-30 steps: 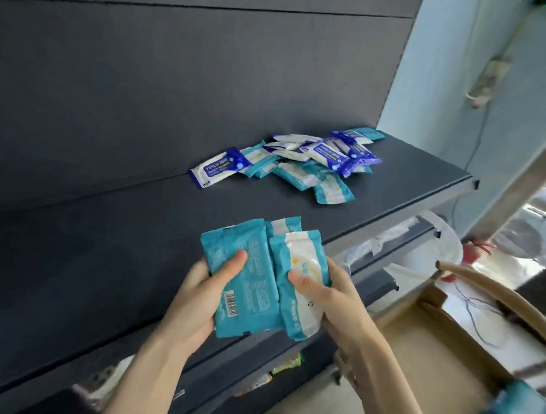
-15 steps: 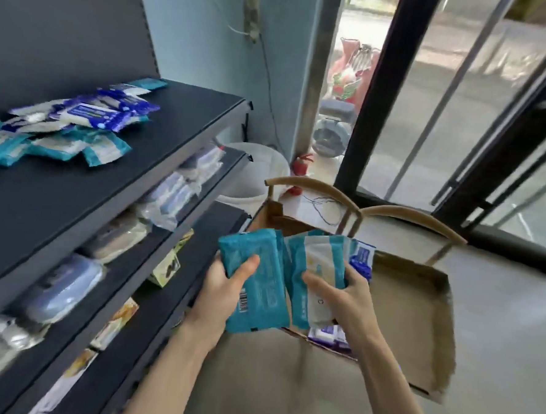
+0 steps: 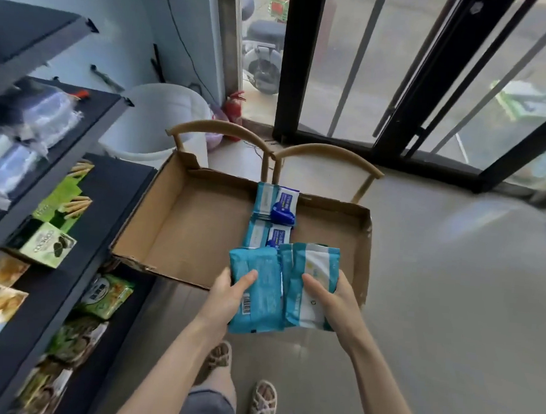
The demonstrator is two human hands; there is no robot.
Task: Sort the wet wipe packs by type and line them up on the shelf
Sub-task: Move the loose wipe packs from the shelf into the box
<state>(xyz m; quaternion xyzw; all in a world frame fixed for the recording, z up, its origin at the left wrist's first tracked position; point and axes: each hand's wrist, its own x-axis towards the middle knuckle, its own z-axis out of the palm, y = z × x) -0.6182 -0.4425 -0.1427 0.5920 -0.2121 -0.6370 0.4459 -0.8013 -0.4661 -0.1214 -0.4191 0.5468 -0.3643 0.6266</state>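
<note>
Both hands are full: the left hand grips a teal pack turned barcode-up, and the right hand curls round a teal-and-white pack, side by side above the cardboard box. More loose packs, teal and blue, lie in that box. None shows on the shelf from here, so I'd say plenty of sorting is left.

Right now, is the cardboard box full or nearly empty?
Nearly empty. Most of the floor of the cardboard box is bare; only a few wet wipe packs lie inside, right of its middle.
</note>
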